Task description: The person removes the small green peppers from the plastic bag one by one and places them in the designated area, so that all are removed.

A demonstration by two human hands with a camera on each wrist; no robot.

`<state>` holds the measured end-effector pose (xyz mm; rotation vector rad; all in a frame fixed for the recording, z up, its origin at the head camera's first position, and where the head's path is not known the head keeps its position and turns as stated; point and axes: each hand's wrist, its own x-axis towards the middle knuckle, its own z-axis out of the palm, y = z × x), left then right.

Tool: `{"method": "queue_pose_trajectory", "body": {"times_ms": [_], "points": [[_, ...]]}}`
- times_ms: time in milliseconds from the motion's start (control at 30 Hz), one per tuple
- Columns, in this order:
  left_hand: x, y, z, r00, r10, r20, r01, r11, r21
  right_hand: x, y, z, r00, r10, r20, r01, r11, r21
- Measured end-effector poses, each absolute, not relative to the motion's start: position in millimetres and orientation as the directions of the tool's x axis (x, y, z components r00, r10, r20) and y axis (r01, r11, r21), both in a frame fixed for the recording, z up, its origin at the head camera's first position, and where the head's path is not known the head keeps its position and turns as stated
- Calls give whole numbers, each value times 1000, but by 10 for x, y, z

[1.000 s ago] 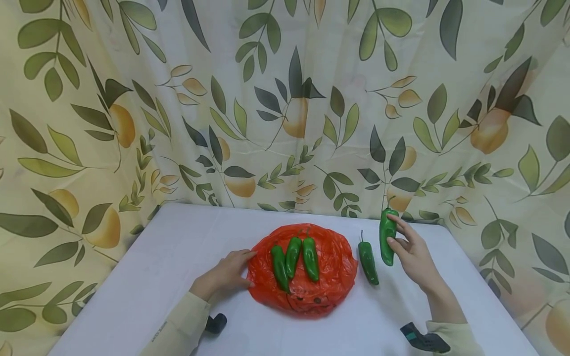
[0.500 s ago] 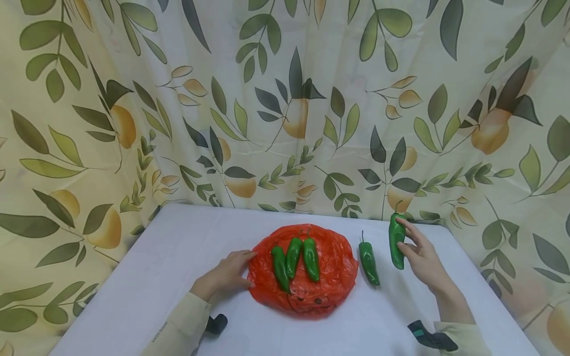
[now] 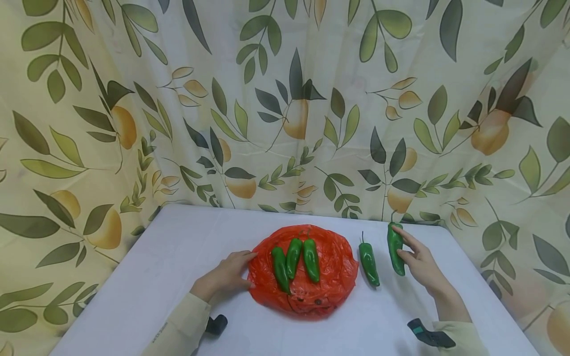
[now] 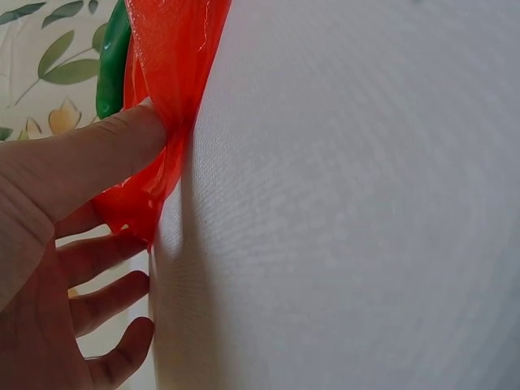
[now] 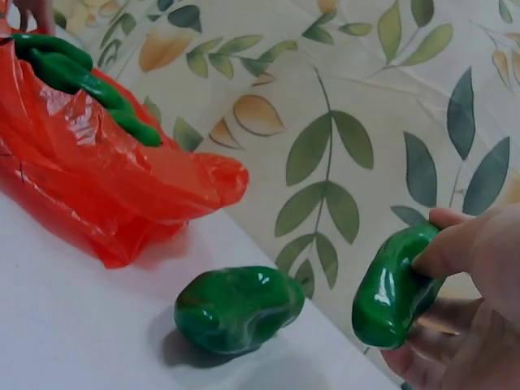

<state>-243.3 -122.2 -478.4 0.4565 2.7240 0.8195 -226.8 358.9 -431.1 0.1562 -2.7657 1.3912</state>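
Observation:
A crinkled red plastic bag (image 3: 334, 277) lies spread on the white table, with three green chili peppers (image 3: 311, 261) side by side on top. My left hand (image 3: 229, 271) is at the bag's left edge; in the left wrist view, its thumb (image 4: 122, 150) and index finger pinch the red plastic. Right of the bag, another green pepper (image 3: 368, 264) lies on the table, stem pointing away. My right hand (image 3: 418, 259) holds one more green pepper (image 3: 395, 254) between thumb and fingers, stem up, just right of the lying one. The right wrist view shows its glossy rounded end close up.
The white table (image 3: 178, 247) ends at a curtain (image 3: 285, 148) printed with leaves and fruit, which hangs behind and on both sides. A dark camera mount (image 3: 216, 324) sits by the left sleeve, and a dark strap (image 3: 429, 335) crosses the right sleeve.
My right hand has shifted right and then lowered toward the table with the pepper. The left hand, the bag and the other peppers have stayed put.

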Motion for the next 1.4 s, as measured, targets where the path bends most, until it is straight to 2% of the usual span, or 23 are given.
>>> {"method": "queue_pose_trajectory", "body": {"times_ms": [333,600,1400], "points": [[-2402,-1215,-4783,-919,356,-172,198,792,578,-2301,3669,-4484,-998,-67,-9,-35,620,-784],[-2392,-1220,-4764,-918,359,-170,202,790,579,-2341,3660,-4525,-987,-56,-148,82,621,-779],[-2441,-1227,-4779,-918,353,-180,191,792,580,-2391,3671,-4692,-977,-69,-201,114,630,-768]]}}
